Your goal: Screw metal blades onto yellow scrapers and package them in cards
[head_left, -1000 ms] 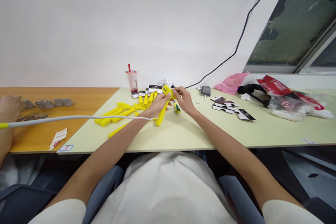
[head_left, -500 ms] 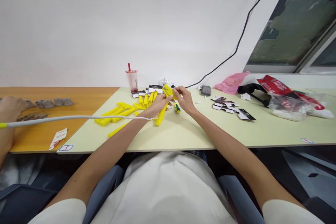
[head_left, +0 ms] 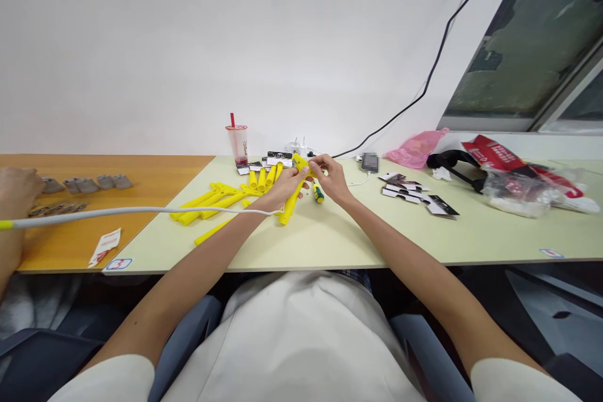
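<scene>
My left hand [head_left: 285, 189] is closed around a yellow plastic handle [head_left: 291, 206] with a wider head, held slanted above the pale table [head_left: 320, 242]. At that head, the fingers of my right hand [head_left: 333, 179] are pinched together on its edge; whether a small piece is between them I cannot tell. Just below my right hand lies a screwdriver with a green and yellow grip [head_left: 319, 193]. Several similar yellow handles [head_left: 221, 196] are piled to the left of my left hand, and more yellow tubular ends [head_left: 262, 179] stick out behind it.
Behind the pile stands a plastic cup with a red straw [head_left: 238, 146]. To the right are a small device on a cable [head_left: 370, 162], printed cards [head_left: 419, 193], a pink bag [head_left: 414, 149] and clear packaging [head_left: 518, 191]. A co-worker's hand [head_left: 19, 191] is near grey pieces [head_left: 87, 185] at left.
My right fingertips have shifted very slightly at the head of the yellow handle. The co-worker's hand at far left has drawn back a little to the left.
</scene>
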